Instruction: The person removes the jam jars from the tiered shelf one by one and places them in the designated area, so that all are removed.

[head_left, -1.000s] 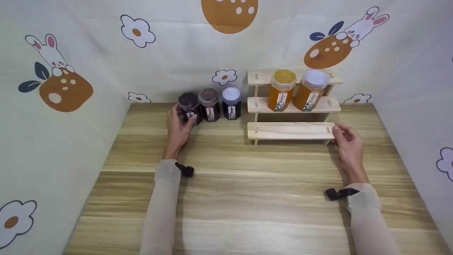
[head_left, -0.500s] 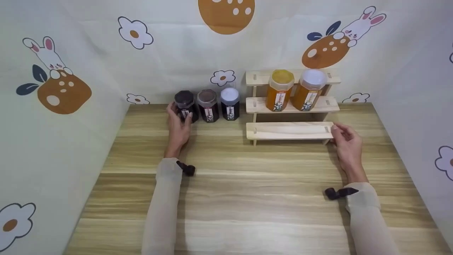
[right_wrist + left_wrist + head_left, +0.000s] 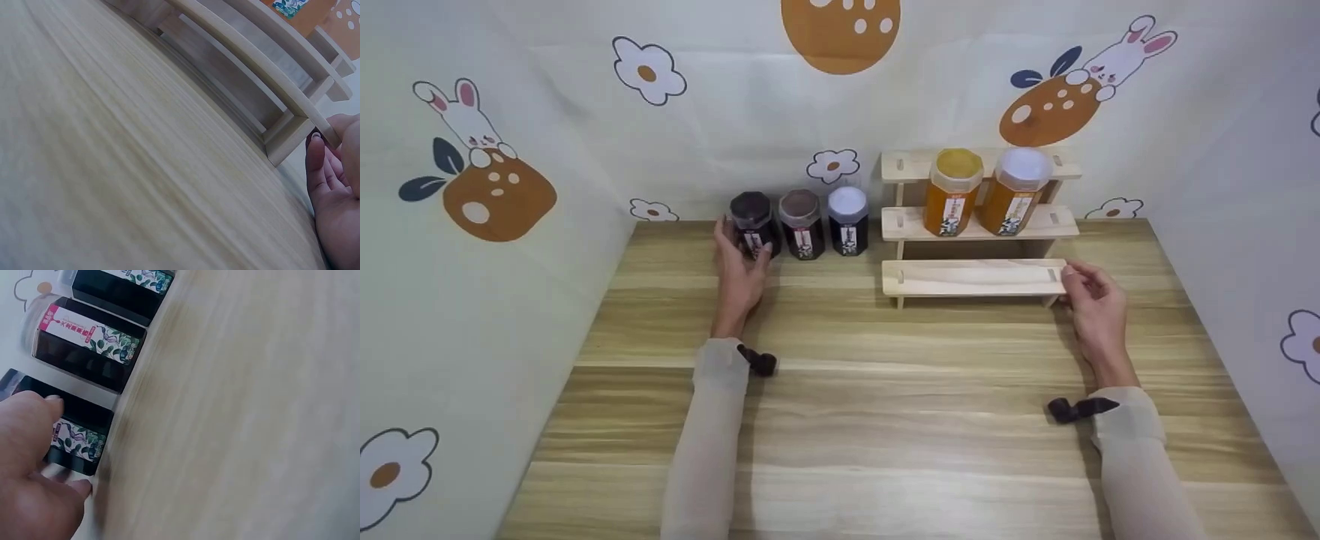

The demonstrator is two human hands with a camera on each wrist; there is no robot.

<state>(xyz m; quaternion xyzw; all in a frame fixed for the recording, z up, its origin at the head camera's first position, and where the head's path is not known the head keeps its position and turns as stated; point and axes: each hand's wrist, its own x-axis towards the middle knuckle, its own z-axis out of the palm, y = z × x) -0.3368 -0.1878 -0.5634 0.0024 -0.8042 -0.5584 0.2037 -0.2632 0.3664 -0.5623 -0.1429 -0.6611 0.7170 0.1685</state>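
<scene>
My left hand [image 3: 743, 274] grips the leftmost dark jar [image 3: 751, 211], thumb across its front and fingers round its left side. In the left wrist view the thumb lies over this jar's label [image 3: 79, 440]. To its right stand a second dark jar [image 3: 802, 229] with a brownish lid and a third dark jar [image 3: 849, 225] with a white lid. At the stepped wooden rack [image 3: 979, 279], my right hand [image 3: 1099, 307] pinches the right end of the lowest shelf. The right wrist view shows fingers under that shelf's end [image 3: 320, 124].
Two amber jars stand on the rack's middle shelf, one with a yellow lid [image 3: 958, 191] and one with a white lid [image 3: 1020, 195]. The wood-grain table [image 3: 900, 405] meets a patterned cloth wall [image 3: 720, 127] behind the jars and at both sides.
The leftmost dark jar has shifted slightly left and back with my left hand, widening the gap to the second jar. The right hand stays at the shelf's end.
</scene>
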